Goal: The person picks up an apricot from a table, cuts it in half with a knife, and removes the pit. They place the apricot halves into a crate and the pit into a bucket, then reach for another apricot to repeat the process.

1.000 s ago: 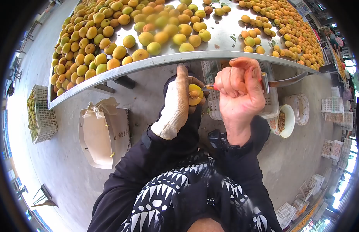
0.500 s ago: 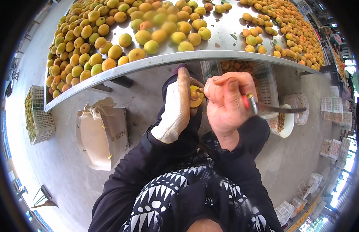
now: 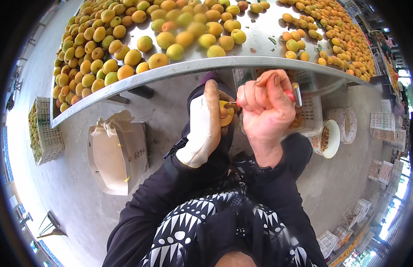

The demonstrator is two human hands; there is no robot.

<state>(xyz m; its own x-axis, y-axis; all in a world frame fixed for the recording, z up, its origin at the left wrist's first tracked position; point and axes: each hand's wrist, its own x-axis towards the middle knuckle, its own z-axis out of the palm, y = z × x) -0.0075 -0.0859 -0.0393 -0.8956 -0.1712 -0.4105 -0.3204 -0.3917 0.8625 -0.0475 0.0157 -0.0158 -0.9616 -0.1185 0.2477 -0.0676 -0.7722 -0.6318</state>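
My left hand (image 3: 206, 127), in a white glove stained brown, is wrapped round a yellow fruit (image 3: 225, 114) whose cut face shows. My right hand (image 3: 268, 107), bare, is closed round the red handle of a metal tool (image 3: 297, 95). The tool's thin tip reaches the fruit from the right. Its other end, past my fist, is a blurred blade. Just beyond my hands runs the rim of a metal table (image 3: 206, 64), and many yellow and orange fruits (image 3: 158, 60) lie on the table.
Beneath the table on the right is a plastic crate (image 3: 312, 116) with fruit. Right of it stand a white bowl (image 3: 333, 144) with small brown pieces and a white bucket (image 3: 347, 126). A cardboard box (image 3: 109, 162) and a crate of green fruit (image 3: 50, 140) are at the left.
My right hand has moved slightly up and to the right, turning the tool so its blade end now points up and right. My left hand still holds the fruit, at a slightly different angle.
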